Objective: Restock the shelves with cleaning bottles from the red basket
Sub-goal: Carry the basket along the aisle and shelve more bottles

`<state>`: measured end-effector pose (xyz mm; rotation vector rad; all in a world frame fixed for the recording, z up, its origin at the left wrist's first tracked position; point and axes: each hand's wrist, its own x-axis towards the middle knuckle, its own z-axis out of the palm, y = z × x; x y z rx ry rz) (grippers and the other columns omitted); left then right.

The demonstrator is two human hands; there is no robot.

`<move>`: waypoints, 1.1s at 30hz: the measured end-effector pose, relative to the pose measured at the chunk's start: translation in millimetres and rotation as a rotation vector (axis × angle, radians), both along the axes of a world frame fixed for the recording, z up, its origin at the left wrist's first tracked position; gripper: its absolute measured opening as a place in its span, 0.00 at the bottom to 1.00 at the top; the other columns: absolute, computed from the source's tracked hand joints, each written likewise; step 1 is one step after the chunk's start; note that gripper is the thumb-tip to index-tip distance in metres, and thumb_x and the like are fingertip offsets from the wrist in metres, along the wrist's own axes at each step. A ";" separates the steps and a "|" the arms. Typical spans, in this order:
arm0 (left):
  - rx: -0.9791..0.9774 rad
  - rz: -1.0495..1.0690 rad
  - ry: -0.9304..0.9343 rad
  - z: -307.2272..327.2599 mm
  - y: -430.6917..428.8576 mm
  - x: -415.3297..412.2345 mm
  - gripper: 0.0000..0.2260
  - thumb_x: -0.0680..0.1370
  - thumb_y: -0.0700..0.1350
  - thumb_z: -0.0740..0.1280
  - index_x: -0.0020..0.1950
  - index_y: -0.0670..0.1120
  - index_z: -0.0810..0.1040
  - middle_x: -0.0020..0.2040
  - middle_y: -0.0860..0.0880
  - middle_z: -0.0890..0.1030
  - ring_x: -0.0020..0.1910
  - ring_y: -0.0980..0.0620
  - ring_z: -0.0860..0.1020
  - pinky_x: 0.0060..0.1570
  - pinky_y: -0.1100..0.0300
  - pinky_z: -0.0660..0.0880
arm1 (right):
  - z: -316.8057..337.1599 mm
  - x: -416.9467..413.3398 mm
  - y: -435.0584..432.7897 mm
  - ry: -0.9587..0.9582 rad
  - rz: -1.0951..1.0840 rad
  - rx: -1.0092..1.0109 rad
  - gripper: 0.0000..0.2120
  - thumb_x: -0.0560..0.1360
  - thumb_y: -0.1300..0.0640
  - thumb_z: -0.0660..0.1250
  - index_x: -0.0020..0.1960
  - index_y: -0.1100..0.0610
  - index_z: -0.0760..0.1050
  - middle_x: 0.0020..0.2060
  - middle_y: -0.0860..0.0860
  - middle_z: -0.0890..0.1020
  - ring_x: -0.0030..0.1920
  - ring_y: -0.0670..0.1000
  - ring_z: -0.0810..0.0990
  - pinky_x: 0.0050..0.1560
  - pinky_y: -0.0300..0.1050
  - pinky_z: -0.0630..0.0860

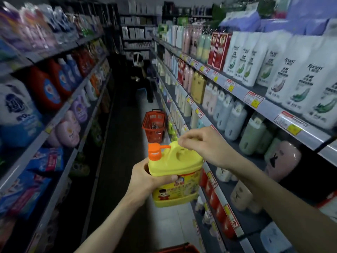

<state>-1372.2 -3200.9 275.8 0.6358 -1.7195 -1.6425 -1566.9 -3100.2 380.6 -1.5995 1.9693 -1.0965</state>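
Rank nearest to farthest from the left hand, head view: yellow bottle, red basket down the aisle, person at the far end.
1. yellow bottle: gripped in the left hand.
2. red basket down the aisle: on the floor ahead.
3. person: at the aisle's far end.

the yellow bottle (176, 166) is smooth moulded plastic with a soft sheen; its orange pump cap (154, 152) is glossy plastic too; the printed label (175, 189) round its lower body looks like shiny film. the red basket (154, 125) down the aisle is matt plastic lattice; the shelf edges (269, 108) look like grey painted metal, matt and smooth; the price tags (254, 99) on them look like printed paper. the white pouches (313, 88) are soft plastic film with a satin finish; the floor tiles (173, 225) are pale and faintly glossy.
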 end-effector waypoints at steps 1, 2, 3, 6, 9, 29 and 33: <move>0.019 0.013 0.006 3.0 -5.0 0.4 0.26 0.64 0.39 0.87 0.60 0.44 0.84 0.55 0.43 0.88 0.55 0.43 0.87 0.52 0.51 0.85 | -0.7 -0.5 -3.1 -0.041 -0.023 -0.037 0.06 0.80 0.52 0.73 0.54 0.50 0.87 0.49 0.43 0.88 0.54 0.41 0.84 0.57 0.42 0.77; 0.042 0.026 0.013 6.3 -9.2 1.0 0.26 0.65 0.37 0.85 0.60 0.42 0.83 0.54 0.43 0.88 0.54 0.42 0.88 0.50 0.52 0.85 | -4.4 -2.6 -6.6 -0.094 -0.035 -0.062 0.09 0.80 0.54 0.73 0.60 0.50 0.85 0.54 0.43 0.87 0.57 0.40 0.83 0.58 0.40 0.75; 0.067 0.036 0.021 9.4 -13.4 2.5 0.25 0.65 0.36 0.83 0.60 0.41 0.82 0.54 0.43 0.88 0.53 0.42 0.88 0.49 0.52 0.85 | -9.7 -4.7 -9.1 -0.166 -0.033 -0.071 0.13 0.80 0.55 0.73 0.65 0.49 0.83 0.58 0.43 0.86 0.60 0.40 0.82 0.61 0.40 0.75; 0.162 0.062 0.062 15.5 -26.1 10.4 0.24 0.67 0.35 0.80 0.62 0.40 0.81 0.53 0.42 0.88 0.52 0.41 0.88 0.46 0.53 0.86 | -34.3 -7.8 -11.0 -0.413 -0.010 0.012 0.30 0.76 0.46 0.78 0.75 0.47 0.72 0.67 0.44 0.81 0.67 0.43 0.79 0.68 0.48 0.77; 0.277 0.061 0.119 20.6 -40.5 21.9 0.25 0.67 0.36 0.82 0.62 0.39 0.81 0.54 0.39 0.88 0.52 0.38 0.88 0.46 0.50 0.86 | -61.2 -2.2 -8.8 -0.542 -0.013 0.127 0.42 0.67 0.38 0.80 0.77 0.44 0.68 0.70 0.44 0.79 0.69 0.43 0.79 0.71 0.49 0.76; 0.385 -0.013 0.057 30.8 -52.2 108.0 0.26 0.79 0.50 0.75 0.74 0.49 0.72 0.64 0.46 0.85 0.62 0.43 0.85 0.63 0.40 0.81 | -95.0 121.1 -41.5 -0.961 -0.139 -0.103 0.31 0.66 0.54 0.86 0.65 0.62 0.81 0.56 0.61 0.88 0.56 0.64 0.88 0.60 0.66 0.82; 0.300 0.139 0.013 25.8 -25.4 140.4 0.23 0.79 0.50 0.73 0.73 0.50 0.74 0.64 0.49 0.85 0.62 0.47 0.85 0.65 0.42 0.80 | -82.8 135.2 -47.0 -1.018 0.000 -0.072 0.28 0.67 0.57 0.82 0.64 0.61 0.81 0.56 0.62 0.88 0.55 0.65 0.88 0.54 0.62 0.85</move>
